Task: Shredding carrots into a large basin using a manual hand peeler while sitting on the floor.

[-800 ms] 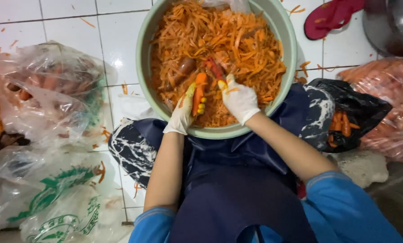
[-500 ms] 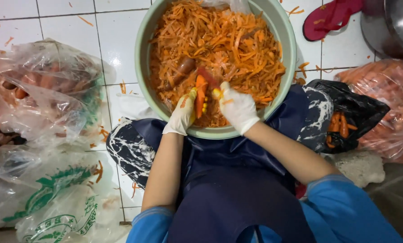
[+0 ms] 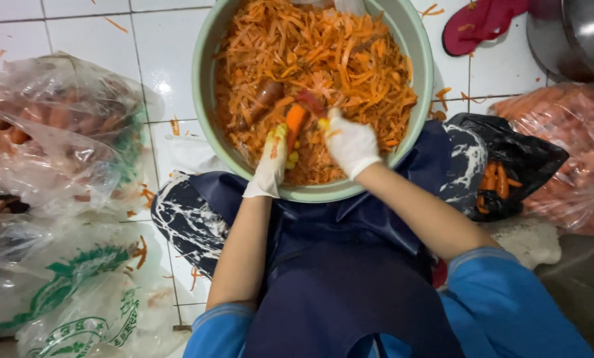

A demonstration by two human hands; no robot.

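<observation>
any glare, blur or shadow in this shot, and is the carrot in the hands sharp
Head view: even indoor light, with one bright glare spot on the white floor tile left of the basin. The carrot between the left hand and right hand is slightly soft, its edges smeared. The clear plastic bags shine and hide their contents. No hard shadows.

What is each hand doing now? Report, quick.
Left hand: closed on a carrot, over the basin.
Right hand: closed; what it grips cannot be told.
</observation>
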